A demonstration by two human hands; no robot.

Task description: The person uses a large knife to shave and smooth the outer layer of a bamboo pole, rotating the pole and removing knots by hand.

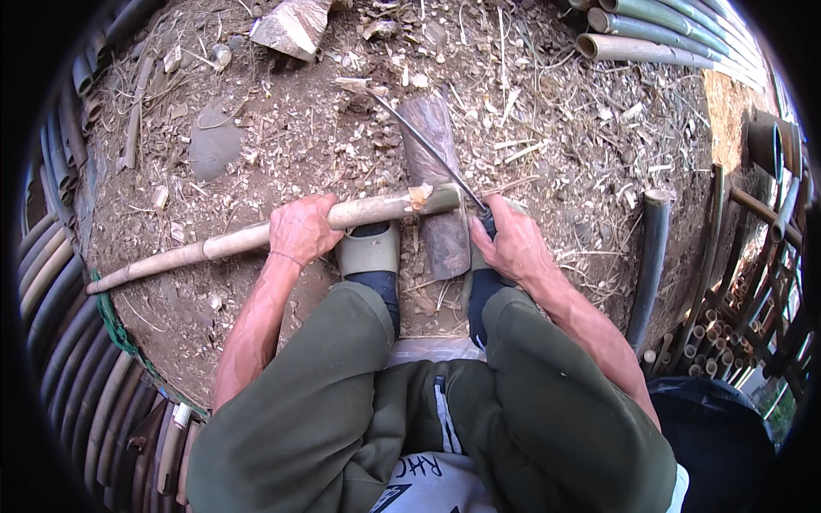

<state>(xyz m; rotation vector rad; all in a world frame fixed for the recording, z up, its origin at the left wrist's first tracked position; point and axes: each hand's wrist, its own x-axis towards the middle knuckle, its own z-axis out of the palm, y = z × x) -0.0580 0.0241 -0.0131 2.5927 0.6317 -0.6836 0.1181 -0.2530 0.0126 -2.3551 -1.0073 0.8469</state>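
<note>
My left hand (302, 229) is wrapped round a pale bamboo pole (227, 245), which slants from the far left to the middle. The pole's greenish right end lies across a short brown log (428, 154) on the ground between my feet. In my right hand (510, 235) is the dark handle of a long knife (432, 147). Its narrow blade, seen nearly edge-on, points up and left over the log. The knife's handle is close to the pole's right end; whether they touch is hard to tell. A peeled orange-tan patch marks the pole near that end.
Wood chips and strips cover the dirt floor. A flat grey stone (214, 141) and a wood block (292, 27) lie beyond the pole. Bamboo poles are piled at the upper right (646, 50) and along the left (64, 350). One dark bamboo piece (650, 265) stands right of my arm.
</note>
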